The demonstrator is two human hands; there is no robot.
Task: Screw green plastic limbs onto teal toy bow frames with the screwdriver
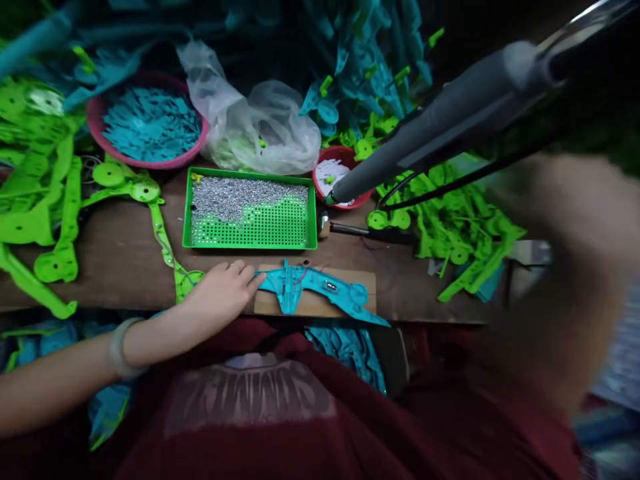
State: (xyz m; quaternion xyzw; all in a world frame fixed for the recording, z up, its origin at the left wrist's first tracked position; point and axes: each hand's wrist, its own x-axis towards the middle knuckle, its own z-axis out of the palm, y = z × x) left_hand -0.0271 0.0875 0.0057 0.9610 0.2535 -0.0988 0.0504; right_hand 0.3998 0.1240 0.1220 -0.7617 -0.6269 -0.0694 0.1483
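Note:
My left hand (225, 290) is closed on the left end of a blue plastic toy bow shell (320, 285), with its fingertips at the narrow tip. The shell lies with its inside up, showing thin wires and a small metal part, on a flat piece of cardboard (373, 280). At the far right my right hand (585, 207) is raised and badly smeared by motion, so its fingers and anything in them cannot be made out. Just behind the shell sits a green perforated tray (250, 245) of small metal screws (225, 193).
A long grey cylindrical tool (430, 127) slants across the right side. Behind the tray stand a pink basin (145, 162) of blue pieces, a plastic bag (275, 127) and a red bowl (357, 200) of white pieces. Green parts pile up left (30, 200) and right (450, 207).

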